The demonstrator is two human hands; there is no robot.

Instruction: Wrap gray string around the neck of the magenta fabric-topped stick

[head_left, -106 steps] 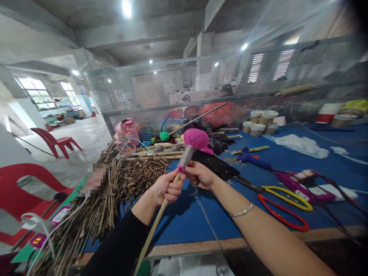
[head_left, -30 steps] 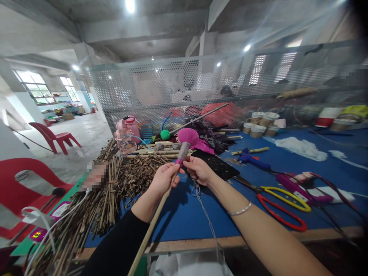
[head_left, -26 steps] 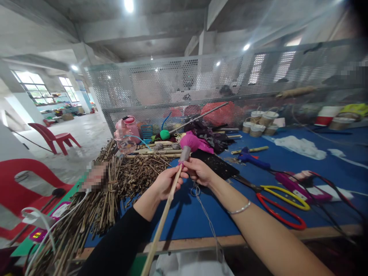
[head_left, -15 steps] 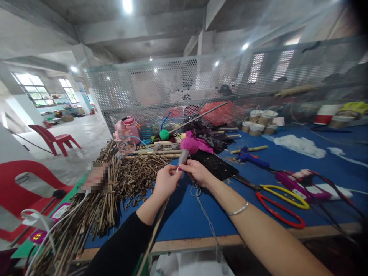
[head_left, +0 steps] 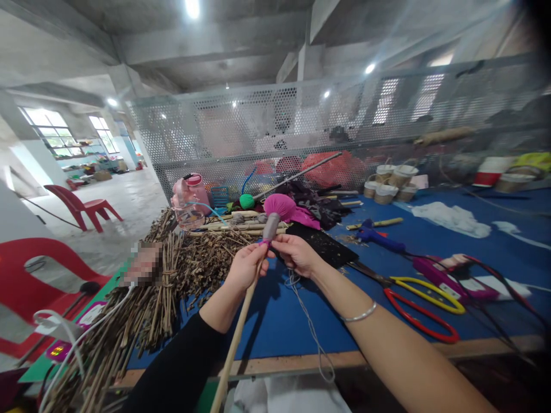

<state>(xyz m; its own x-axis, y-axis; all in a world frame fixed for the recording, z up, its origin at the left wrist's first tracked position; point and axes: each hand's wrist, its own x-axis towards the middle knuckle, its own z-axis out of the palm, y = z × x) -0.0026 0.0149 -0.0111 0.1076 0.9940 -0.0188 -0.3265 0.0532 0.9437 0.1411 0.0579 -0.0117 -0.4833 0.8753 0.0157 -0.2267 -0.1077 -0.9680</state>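
My left hand [head_left: 244,268] is wrapped round a long bamboo stick [head_left: 235,344] just below its top. The stick carries a round pink cloth head [head_left: 279,206] with a grey wound neck [head_left: 271,226] under it. My right hand [head_left: 295,253] pinches the neck's lower end, right beside my left fingers. A thin grey string [head_left: 310,327] hangs from my right hand down past the table's front edge.
A pile of dry twigs and bamboo sticks [head_left: 172,275] lies at left on the blue table [head_left: 297,327]. Red-and-yellow scissors [head_left: 419,307], a blue glue gun [head_left: 376,235], a pink bottle [head_left: 189,201] and paper cups [head_left: 390,183] are around. Red chairs [head_left: 30,287] stand left.
The stick's pink head tipped lower and away, then came back up a little. My hands stayed together at the neck, and the string now hangs in a longer loop.
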